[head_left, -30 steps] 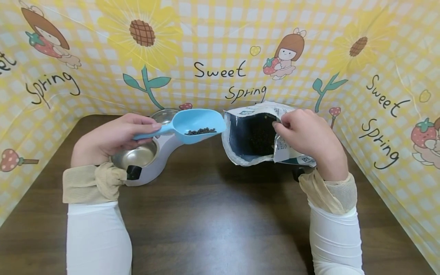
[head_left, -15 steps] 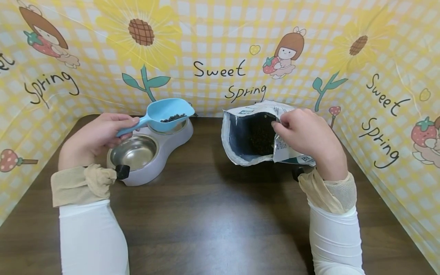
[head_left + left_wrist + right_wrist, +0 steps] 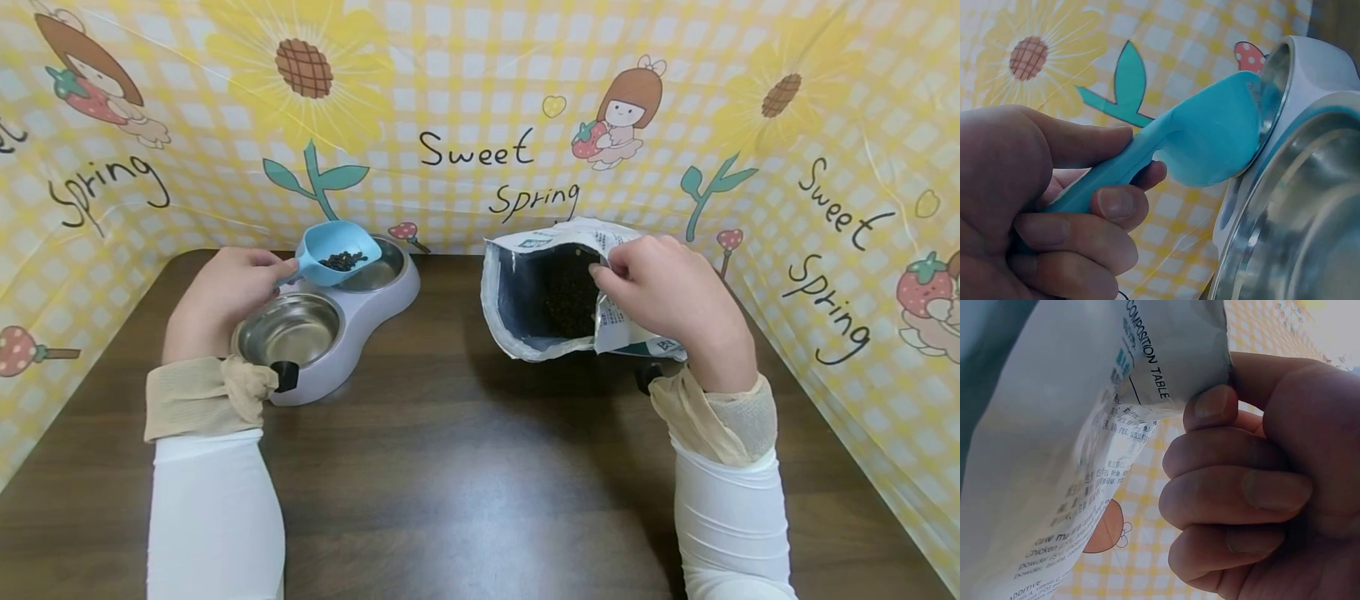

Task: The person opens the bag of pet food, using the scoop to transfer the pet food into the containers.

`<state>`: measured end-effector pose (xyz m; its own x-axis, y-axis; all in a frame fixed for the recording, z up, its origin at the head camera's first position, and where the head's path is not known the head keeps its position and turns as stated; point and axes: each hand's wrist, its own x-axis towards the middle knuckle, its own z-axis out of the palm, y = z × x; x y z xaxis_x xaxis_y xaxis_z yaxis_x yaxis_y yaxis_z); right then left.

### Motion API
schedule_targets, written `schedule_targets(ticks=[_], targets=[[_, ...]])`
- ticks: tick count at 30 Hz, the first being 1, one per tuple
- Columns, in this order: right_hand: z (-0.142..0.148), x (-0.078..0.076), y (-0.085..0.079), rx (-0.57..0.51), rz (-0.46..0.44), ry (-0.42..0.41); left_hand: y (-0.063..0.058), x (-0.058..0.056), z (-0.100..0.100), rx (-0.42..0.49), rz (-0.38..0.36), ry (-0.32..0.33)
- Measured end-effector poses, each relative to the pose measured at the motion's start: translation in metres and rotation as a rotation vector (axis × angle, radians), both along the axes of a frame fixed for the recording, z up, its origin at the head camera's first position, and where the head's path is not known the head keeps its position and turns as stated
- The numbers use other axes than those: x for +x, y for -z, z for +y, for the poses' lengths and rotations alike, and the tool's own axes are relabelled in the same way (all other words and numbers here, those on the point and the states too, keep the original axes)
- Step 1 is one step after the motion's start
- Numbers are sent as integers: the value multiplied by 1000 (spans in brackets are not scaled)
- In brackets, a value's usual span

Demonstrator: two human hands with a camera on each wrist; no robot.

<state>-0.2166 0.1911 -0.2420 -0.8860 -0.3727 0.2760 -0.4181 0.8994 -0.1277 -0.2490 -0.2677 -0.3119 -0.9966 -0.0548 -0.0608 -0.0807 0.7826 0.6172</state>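
Observation:
My left hand (image 3: 225, 292) grips the handle of a light blue scoop (image 3: 322, 243), its fingers curled round it in the left wrist view. Dark kibble (image 3: 343, 261) lies in the scoop, which is held over the rear bowl (image 3: 384, 271) of a white double pet bowl (image 3: 360, 333). Nearer to me is the front steel bowl (image 3: 291, 329), which shows bare metal inside. On the right, my right hand (image 3: 667, 292) pinches the edge of a white food bag (image 3: 525, 346). The mouth of this bag faces me, with dark kibble visible inside.
A dark wooden table (image 3: 450, 467) carries the bowls and the bag. Yellow checked cloth (image 3: 465, 75) with printed flowers and lettering stands up behind the table and along both sides.
The left hand has carried the scoop of kibble left, from beside the bag's mouth to above the rear bowl, and turned it. My right hand still pinches the bag.

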Motion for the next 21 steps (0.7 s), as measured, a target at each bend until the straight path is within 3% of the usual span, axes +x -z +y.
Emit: schedule_targets(ticks=[11, 21], targets=[[0, 0, 1, 1, 11, -2, 0, -4, 11, -100, 38, 5], [-1, 0, 1, 5, 0, 2, -3, -6, 13, -162, 3, 26]])
